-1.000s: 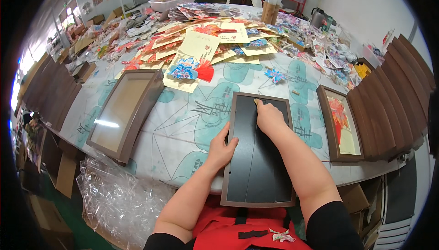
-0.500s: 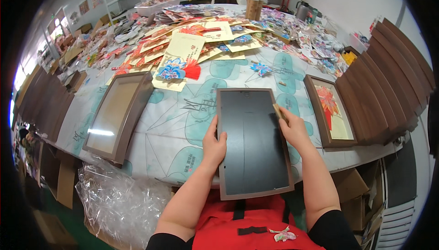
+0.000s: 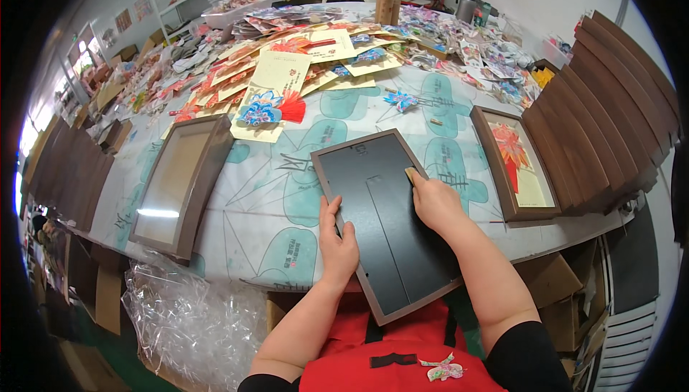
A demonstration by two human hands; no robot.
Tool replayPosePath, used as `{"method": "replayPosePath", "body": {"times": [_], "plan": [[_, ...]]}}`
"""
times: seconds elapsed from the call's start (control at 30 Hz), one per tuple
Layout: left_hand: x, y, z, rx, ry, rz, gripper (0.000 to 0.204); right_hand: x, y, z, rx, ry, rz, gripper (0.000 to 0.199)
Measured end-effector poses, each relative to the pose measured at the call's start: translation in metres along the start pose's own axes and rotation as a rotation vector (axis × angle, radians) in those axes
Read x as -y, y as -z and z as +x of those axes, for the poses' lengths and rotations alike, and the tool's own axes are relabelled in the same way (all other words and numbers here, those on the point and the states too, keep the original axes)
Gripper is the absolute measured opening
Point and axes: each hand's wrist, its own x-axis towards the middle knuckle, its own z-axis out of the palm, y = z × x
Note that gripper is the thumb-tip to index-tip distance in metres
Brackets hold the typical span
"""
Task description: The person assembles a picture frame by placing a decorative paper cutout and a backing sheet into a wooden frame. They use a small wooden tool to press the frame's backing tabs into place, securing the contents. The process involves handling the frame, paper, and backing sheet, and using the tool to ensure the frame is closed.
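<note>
Tablecloth lettering: big dark brush-style characters sprawl across the pale tablecloth (image 3: 244,202) in front of you, with smaller vertical print on its teal blots.
Card print: little red and dark marks on the cream cards (image 3: 276,75) at the far side, too fine to read.
Picture frame: right here between your hands, the brown picture frame (image 3: 387,230) lies back side up, black backing showing, far end swung left, near end out over your red apron (image 3: 366,360).
Left hand: your left hand (image 3: 339,250) is against the frame's left edge, thumb and fingers parted; whether it clamps or just steadies, I cannot tell.
Right hand: and your right hand (image 3: 436,202), wrist angled inward, fingers curled tight round a small tan tool (image 3: 410,175), its tip at the frame's right edge.
Either side: a glazed frame (image 3: 206,195) well left, a flower-filled frame (image 3: 531,214) to the right.
</note>
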Motion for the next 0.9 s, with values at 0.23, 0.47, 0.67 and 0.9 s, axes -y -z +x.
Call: {"method": "replayPosePath", "body": {"times": [0.23,0.47,0.67,0.9], "plan": [[0.001,0.004,-0.002,0.024,0.006,0.053,0.042,0.013,-0.004,-0.001,0.009,-0.048,-0.071,0.037],[-0.005,0.008,0.000,0.048,0.001,0.068,0.040,0.014,-0.014,0.010,0.021,-0.176,-0.042,0.032],[-0.002,0.007,0.003,-0.008,-0.058,0.116,0.039,-0.008,0.015,0.011,0.207,-0.404,0.881,0.033],[0.021,0.030,0.045,0.083,0.048,0.022,0.049,-0.104,-0.008,-0.035,-0.137,-0.138,0.205,0.035]]}}
